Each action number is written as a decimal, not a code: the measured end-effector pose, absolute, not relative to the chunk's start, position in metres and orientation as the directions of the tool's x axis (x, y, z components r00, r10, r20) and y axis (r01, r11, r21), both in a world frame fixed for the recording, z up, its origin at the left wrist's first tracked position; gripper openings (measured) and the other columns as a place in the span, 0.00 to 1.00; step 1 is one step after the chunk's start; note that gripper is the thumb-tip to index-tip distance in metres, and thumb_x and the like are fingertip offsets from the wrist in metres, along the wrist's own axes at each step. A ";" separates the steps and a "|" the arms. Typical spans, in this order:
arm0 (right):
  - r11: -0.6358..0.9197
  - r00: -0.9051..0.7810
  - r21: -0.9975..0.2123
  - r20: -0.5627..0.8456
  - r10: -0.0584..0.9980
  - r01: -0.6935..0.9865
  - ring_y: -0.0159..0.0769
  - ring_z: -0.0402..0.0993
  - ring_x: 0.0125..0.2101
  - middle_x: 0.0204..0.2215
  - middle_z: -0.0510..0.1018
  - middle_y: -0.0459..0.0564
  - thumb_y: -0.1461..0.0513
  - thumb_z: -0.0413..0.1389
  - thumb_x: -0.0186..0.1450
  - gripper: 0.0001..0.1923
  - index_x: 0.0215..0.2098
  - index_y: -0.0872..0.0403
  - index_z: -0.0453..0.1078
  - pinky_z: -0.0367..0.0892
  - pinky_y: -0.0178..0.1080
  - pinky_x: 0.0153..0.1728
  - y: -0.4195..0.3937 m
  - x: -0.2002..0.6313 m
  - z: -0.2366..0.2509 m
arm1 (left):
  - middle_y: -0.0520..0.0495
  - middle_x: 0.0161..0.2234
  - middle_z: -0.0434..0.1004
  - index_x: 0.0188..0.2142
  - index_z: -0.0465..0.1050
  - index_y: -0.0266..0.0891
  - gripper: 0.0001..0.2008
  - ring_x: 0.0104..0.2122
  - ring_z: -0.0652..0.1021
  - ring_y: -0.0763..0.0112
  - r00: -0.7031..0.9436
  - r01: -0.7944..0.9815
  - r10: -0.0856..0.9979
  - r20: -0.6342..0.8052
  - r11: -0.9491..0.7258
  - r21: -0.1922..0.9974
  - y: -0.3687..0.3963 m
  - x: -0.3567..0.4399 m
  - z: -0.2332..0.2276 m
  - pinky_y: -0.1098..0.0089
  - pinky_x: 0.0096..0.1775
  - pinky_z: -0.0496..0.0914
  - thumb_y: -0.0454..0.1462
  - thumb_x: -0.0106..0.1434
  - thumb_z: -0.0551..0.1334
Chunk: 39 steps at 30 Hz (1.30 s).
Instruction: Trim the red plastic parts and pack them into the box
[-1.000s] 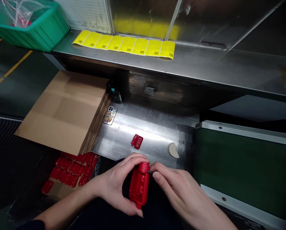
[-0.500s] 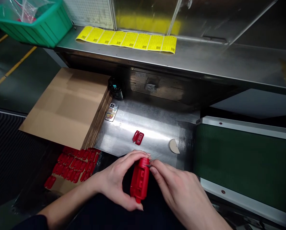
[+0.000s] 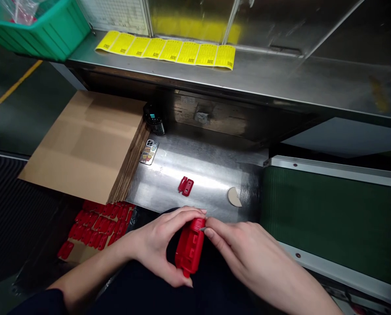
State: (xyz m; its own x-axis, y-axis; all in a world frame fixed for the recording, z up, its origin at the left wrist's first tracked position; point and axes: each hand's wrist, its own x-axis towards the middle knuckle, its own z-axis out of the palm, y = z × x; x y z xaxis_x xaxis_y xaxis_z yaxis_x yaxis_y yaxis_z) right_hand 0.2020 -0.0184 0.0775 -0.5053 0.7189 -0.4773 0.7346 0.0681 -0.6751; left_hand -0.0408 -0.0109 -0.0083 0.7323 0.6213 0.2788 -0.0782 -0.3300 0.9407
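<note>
A red plastic housing, hollow on the side facing me, is gripped end to end by my left hand, thumb at its lower end and fingers at its top. My right hand pinches a small thin blade, mostly hidden by the fingers, whose tip meets the housing near its ribbed upper end. Beyond my hands, a red plastic part in two joined pieces lies on the metal table. To its right lies a pale, partly round piece.
Stacked cardboard sheets lie at left, above rows of red parts in a box. A patterned phone and black container stand beside them. A green conveyor belt runs right. Yellow labels and a green bin occupy the shelf.
The whole scene has shifted slightly left and up as my head turned. My left hand still holds the housing, tilted a little more, and the blade stays at its upper end.
</note>
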 end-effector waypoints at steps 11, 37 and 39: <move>-0.464 -0.348 -0.885 -0.420 0.838 -0.050 0.26 0.52 0.22 0.24 0.60 0.37 0.44 0.59 0.70 0.20 0.34 0.50 0.65 0.52 0.31 0.21 -0.027 0.204 0.025 | 0.31 0.64 0.67 0.73 0.46 0.43 0.60 0.63 0.72 0.44 0.740 0.101 0.651 0.171 -0.358 0.928 -0.008 -0.041 0.005 0.49 0.64 0.71 0.44 0.49 0.80; -0.199 0.034 -0.561 -0.290 0.956 0.803 0.34 0.67 0.21 0.21 0.74 0.41 0.54 0.52 0.67 0.11 0.29 0.49 0.67 0.54 0.38 0.26 -0.037 0.188 0.026 | 0.31 0.61 0.69 0.66 0.57 0.30 0.44 0.61 0.70 0.46 0.800 0.518 0.567 -0.196 -0.488 0.702 0.001 -0.020 0.041 0.49 0.63 0.68 0.44 0.57 0.74; -0.229 0.148 -0.444 -0.209 0.967 0.866 0.38 0.72 0.22 0.24 0.79 0.45 0.55 0.52 0.68 0.10 0.32 0.49 0.71 0.54 0.39 0.26 -0.038 0.198 0.018 | 0.32 0.61 0.69 0.65 0.57 0.32 0.44 0.60 0.71 0.46 0.787 0.535 0.580 -0.212 -0.470 0.702 0.001 -0.020 0.044 0.49 0.62 0.70 0.44 0.57 0.74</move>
State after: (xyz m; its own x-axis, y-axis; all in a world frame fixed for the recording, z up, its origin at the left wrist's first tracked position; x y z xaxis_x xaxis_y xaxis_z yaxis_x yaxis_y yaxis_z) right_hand 0.1979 -0.0380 0.0177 0.1485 0.9666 -0.2091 0.8660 -0.2292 -0.4444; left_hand -0.0205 0.0012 0.0444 0.7867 0.5799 -0.2116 0.5351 -0.4697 0.7022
